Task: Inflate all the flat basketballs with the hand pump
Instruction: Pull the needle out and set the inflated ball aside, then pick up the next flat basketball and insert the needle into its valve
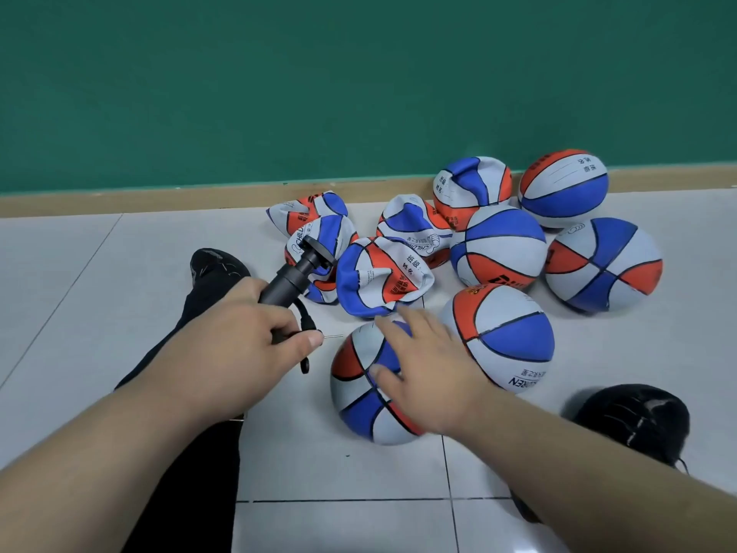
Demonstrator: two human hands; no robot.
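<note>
While the left hand (239, 337) curls around the lower barrel of the black hand pump (291, 273), thumb and forefinger pinching the hose end so that the thin needle (334, 336) juts out to the right, the right hand (426, 369) lies on top of the nearest ball (371, 401) with fingers straight and spread, gripping nothing. The ball sits just right of the needle tip, not touching it. The coming move appears to turn on that gap and on finding the valve, which cannot be made out and may lie under the palm. The pump's long axis slants from the fist away to the far right, its T-handle over the flat basketballs (379, 281). The left hand is nearer the needle; the right steadies the target. Red, white and blue, the nearest ball looks almost round on the tiled floor (119, 273). Beyond it about four crumpled skins lie heaped, with four rounded balls (498, 247) to their right, near the green wall (359, 73).
</note>
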